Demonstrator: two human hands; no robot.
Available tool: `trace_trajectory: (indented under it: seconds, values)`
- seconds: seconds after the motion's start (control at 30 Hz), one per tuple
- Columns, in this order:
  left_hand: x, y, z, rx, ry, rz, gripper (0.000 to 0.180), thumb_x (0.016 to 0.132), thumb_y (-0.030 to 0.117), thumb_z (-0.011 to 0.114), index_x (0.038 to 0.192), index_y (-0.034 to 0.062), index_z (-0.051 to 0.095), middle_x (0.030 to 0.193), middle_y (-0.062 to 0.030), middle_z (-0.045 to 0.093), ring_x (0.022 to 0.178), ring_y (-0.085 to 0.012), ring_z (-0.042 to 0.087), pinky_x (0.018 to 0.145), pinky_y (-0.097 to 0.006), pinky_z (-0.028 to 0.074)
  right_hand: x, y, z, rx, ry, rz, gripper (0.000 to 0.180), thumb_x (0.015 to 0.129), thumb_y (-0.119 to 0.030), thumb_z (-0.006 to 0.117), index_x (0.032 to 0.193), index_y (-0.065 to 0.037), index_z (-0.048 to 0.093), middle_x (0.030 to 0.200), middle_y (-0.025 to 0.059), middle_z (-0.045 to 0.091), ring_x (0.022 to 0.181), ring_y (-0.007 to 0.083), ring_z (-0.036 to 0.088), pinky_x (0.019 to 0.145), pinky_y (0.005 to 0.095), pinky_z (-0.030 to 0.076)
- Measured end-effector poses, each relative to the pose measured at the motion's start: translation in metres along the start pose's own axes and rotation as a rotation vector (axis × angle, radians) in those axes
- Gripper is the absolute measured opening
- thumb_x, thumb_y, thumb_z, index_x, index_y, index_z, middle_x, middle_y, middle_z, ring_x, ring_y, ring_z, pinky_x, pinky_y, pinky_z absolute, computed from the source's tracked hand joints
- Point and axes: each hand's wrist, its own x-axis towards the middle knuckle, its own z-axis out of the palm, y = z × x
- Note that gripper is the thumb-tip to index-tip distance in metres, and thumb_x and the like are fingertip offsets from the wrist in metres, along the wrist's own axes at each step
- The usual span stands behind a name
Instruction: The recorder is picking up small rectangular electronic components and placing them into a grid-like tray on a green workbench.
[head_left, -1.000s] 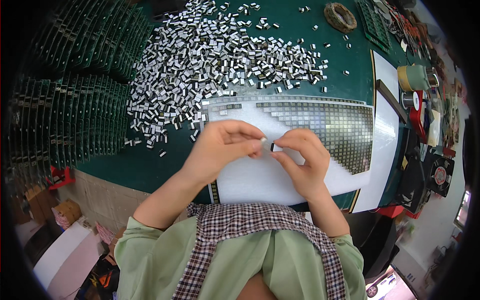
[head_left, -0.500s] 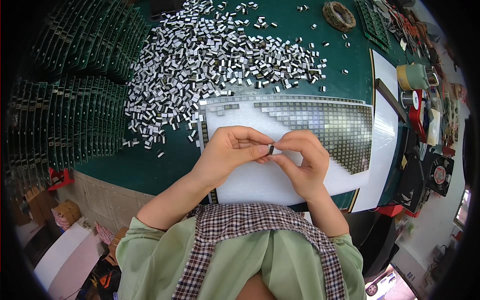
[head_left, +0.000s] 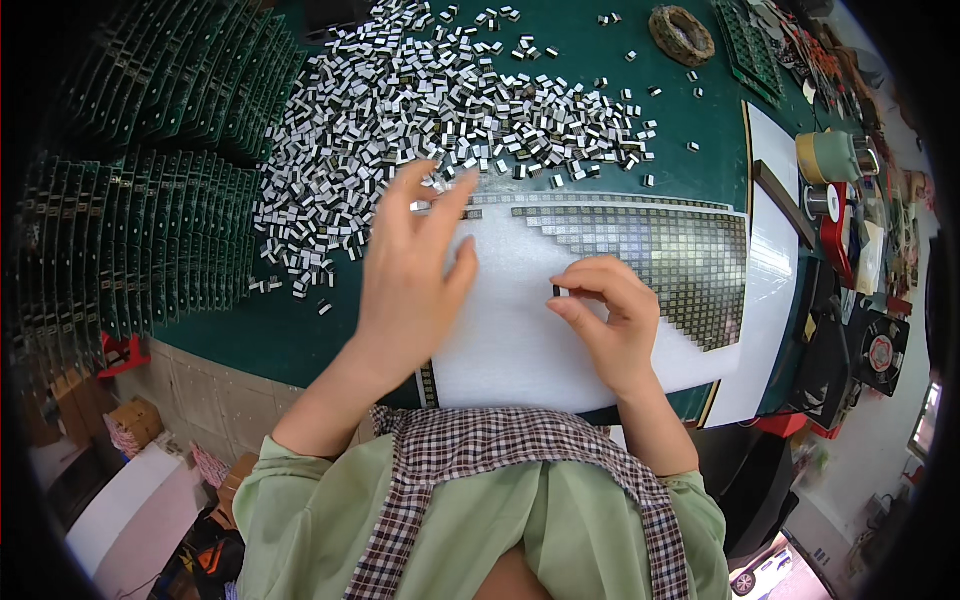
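Presently: right hand (head_left: 617,312), pinched on one small black-and-white component (head_left: 559,291) above the white sheet (head_left: 510,350); left hand (head_left: 408,275), spread, nothing visibly held, at the component pile's (head_left: 365,130) near edge. Apparent step: part pickup, calling for a fine pinch.

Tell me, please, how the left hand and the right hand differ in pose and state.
The left hand is open and spread, while the right hand pinches a small block. The left hand points toward the pile of blocks and looks blurred; the right hand is sharper, above the white sheet. Both hands are bare.
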Motion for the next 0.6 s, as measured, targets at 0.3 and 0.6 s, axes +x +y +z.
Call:
trace_trajectory:
  seconds: [0.3, 0.6]
  values:
    - [0.001, -0.039, -0.007, 0.471, -0.042, 0.418, 0.021, 0.071, 0.0, 0.066, 0.091, -0.0001, 0.063, 0.089, -0.0099, 0.058, 0.085, -0.0259, 0.057, 0.069, -0.031, 0.048, -0.001, -0.001, 0.0, 0.211, -0.02, 0.255, 0.02, 0.07, 0.002, 0.073, 0.089, 0.001, 0.067, 0.087, 0.0083, 0.062, 0.077, 0.0147, 0.062, 0.069, 0.0244, 0.053]
    - [-0.016, -0.01, 0.001, -1.028, -0.441, -0.549, 0.016, 0.083, 0.001, 0.063, 0.096, -0.0064, 0.063, 0.084, -0.0068, 0.065, 0.074, -0.0097, 0.06, 0.071, -0.023, 0.049, 0.0, -0.004, 0.001, -0.148, 0.032, -0.161, 0.025, 0.062, -0.002, 0.077, 0.085, -0.004, 0.065, 0.08, 0.0077, 0.061, 0.07, 0.0171, 0.061, 0.058, 0.0259, 0.048]
